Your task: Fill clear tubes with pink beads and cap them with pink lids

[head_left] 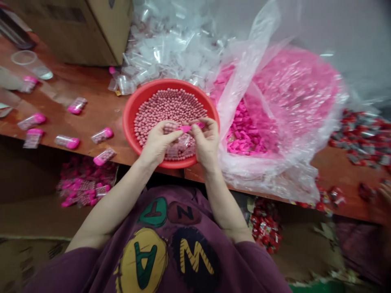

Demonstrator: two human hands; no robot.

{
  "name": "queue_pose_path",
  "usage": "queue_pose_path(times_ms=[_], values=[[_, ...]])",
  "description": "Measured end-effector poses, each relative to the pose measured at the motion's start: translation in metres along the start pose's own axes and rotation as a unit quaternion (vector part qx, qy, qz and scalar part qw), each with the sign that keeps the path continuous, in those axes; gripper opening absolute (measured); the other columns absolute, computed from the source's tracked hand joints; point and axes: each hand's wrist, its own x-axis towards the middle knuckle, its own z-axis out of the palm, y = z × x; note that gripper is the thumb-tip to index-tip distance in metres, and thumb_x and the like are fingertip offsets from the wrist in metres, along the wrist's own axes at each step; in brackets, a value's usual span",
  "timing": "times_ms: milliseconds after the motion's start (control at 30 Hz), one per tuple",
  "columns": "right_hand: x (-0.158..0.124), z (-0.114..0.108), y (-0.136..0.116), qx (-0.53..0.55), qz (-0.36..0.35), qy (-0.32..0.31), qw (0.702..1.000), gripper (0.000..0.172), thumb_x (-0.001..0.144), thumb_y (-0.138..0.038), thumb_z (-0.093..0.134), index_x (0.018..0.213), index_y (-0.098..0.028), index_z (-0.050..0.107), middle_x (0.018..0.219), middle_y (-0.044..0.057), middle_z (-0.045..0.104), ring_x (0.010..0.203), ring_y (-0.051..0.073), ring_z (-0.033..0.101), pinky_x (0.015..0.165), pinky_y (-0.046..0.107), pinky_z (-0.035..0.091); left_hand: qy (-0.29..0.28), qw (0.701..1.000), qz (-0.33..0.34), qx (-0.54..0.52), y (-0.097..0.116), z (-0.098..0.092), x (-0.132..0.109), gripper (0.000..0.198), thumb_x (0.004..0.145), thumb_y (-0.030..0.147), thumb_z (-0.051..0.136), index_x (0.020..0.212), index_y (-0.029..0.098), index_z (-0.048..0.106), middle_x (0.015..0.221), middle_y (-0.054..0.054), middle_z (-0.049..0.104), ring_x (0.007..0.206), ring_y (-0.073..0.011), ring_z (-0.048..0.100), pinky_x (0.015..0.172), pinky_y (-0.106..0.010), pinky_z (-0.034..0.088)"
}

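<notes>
Above a red bowl (128, 122) of small pink beads (171, 106), my two hands meet. Closed fingers of my left hand (159, 142) grip a small clear bottle (171, 127) that looks filled with beads. At its right end is a bright pink cap (185, 128), partly covered by fingertips. My right hand (207, 142) is closed with thumb and fingers around another bright pink cap piece (200, 125) beside it. Something clear, perhaps a container (183, 142), shows among the beads below my hands; its shape is blurred.
Clear empty containers (171, 44) are heaped behind the bowl. A plastic bag (293, 106) holds pink caps (250, 130) at right. Several filled, capped bottles (102, 135) lie left, near a cardboard box (91, 32). More fill a box below (85, 187). Another person's hand (385, 189) is at far right.
</notes>
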Motion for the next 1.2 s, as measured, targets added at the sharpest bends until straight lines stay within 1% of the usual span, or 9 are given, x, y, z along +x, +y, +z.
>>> queue_pose_path(times_ms=[67, 133, 233, 400, 533, 700, 833, 933, 1200], values=[[-0.003, -0.001, -0.010, -0.135, -0.073, -0.025, 0.988, 0.022, 0.105, -0.040, 0.066, 0.124, -0.030, 0.063, 0.136, 0.010, 0.072, 0.134, 0.027, 0.068, 0.114, 0.050, 0.060, 0.024, 0.999, 0.002, 0.022, 0.005, -0.005, -0.001, 0.045, 0.062, 0.029, 0.101, 0.092, 0.018, 0.069, 0.072, 0.006, 0.064, 0.058, -0.0075, 0.058, 0.053, -0.019, 0.041], [-0.006, -0.006, -0.020, -0.267, -0.125, -0.111, 0.949, 0.023, 0.105, -0.030, 0.065, 0.127, -0.029, 0.071, 0.146, 0.012, 0.071, 0.146, 0.031, 0.060, 0.126, 0.057, 0.048, 0.029, 0.998, 0.006, 0.050, 0.008, -0.008, -0.001, 0.045, 0.060, 0.029, 0.101, 0.089, 0.017, 0.069, 0.072, 0.005, 0.065, 0.060, -0.0079, 0.058, 0.055, -0.019, 0.043], [-0.009, -0.015, -0.028, -0.336, -0.129, -0.217, 0.907, 0.029, 0.110, -0.022, 0.058, 0.134, -0.023, 0.074, 0.137, 0.014, 0.078, 0.135, 0.032, 0.068, 0.121, 0.057, 0.049, 0.007, 0.998, 0.003, 0.068, 0.008, -0.005, -0.003, 0.044, 0.060, 0.030, 0.102, 0.086, 0.016, 0.069, 0.073, 0.004, 0.066, 0.062, -0.0081, 0.058, 0.058, -0.019, 0.044], [0.000, -0.027, -0.032, -0.223, -0.110, -0.132, 0.960, 0.026, 0.114, -0.033, 0.062, 0.133, -0.022, 0.075, 0.128, 0.012, 0.078, 0.121, 0.023, 0.074, 0.109, 0.039, 0.061, -0.033, 0.998, -0.032, 0.049, -0.002, -0.002, -0.008, 0.046, 0.078, 0.046, 0.097, 0.106, 0.017, 0.074, 0.092, 0.000, 0.074, 0.077, -0.0120, 0.065, 0.069, -0.021, 0.052], [0.006, -0.025, -0.041, -0.197, -0.098, -0.176, 0.959, 0.028, 0.115, -0.032, 0.064, 0.136, -0.023, 0.078, 0.130, 0.011, 0.078, 0.122, 0.021, 0.075, 0.114, 0.037, 0.061, -0.073, 0.995, -0.034, 0.056, -0.011, -0.006, -0.008, 0.041, 0.091, 0.052, 0.087, 0.114, 0.019, 0.079, 0.102, -0.003, 0.077, 0.083, -0.0149, 0.064, 0.072, -0.023, 0.052], [0.006, -0.018, -0.036, -0.165, -0.088, -0.171, 0.967, 0.030, 0.114, -0.033, 0.064, 0.136, -0.022, 0.082, 0.125, 0.010, 0.079, 0.117, 0.020, 0.077, 0.111, 0.034, 0.063, -0.096, 0.994, -0.028, 0.044, -0.013, -0.009, -0.010, 0.039, 0.090, 0.050, 0.090, 0.112, 0.020, 0.080, 0.100, -0.003, 0.075, 0.079, -0.0133, 0.061, 0.073, -0.022, 0.054], [0.011, -0.023, -0.035, -0.154, -0.083, -0.205, 0.963, 0.030, 0.112, -0.031, 0.066, 0.137, -0.027, 0.083, 0.123, 0.007, 0.077, 0.116, 0.020, 0.075, 0.109, 0.035, 0.063, -0.111, 0.992, -0.056, 0.010, -0.010, -0.007, -0.011, 0.040, 0.087, 0.050, 0.093, 0.111, 0.020, 0.080, 0.102, -0.004, 0.077, 0.080, -0.0134, 0.066, 0.072, -0.023, 0.057], [0.016, -0.025, -0.036, -0.150, -0.100, -0.213, 0.960, 0.031, 0.110, -0.028, 0.065, 0.135, -0.030, 0.084, 0.120, 0.006, 0.076, 0.114, 0.020, 0.074, 0.105, 0.036, 0.064, -0.105, 0.991, -0.080, -0.031, -0.008, -0.005, -0.009, 0.042, 0.081, 0.049, 0.097, 0.105, 0.019, 0.080, 0.094, -0.004, 0.075, 0.073, -0.0133, 0.066, 0.063, -0.023, 0.054], [0.011, -0.007, -0.020, -0.095, -0.093, -0.108, 0.985, 0.022, 0.104, -0.027, 0.073, 0.120, -0.034, 0.087, 0.111, 0.002, 0.081, 0.105, 0.020, 0.077, 0.096, 0.040, 0.067, -0.078, 0.995, -0.034, -0.054, -0.010, -0.010, 0.003, 0.040, 0.080, 0.042, 0.098, 0.099, 0.015, 0.075, 0.087, -0.001, 0.069, 0.070, -0.0083, 0.062, 0.063, -0.021, 0.048]])
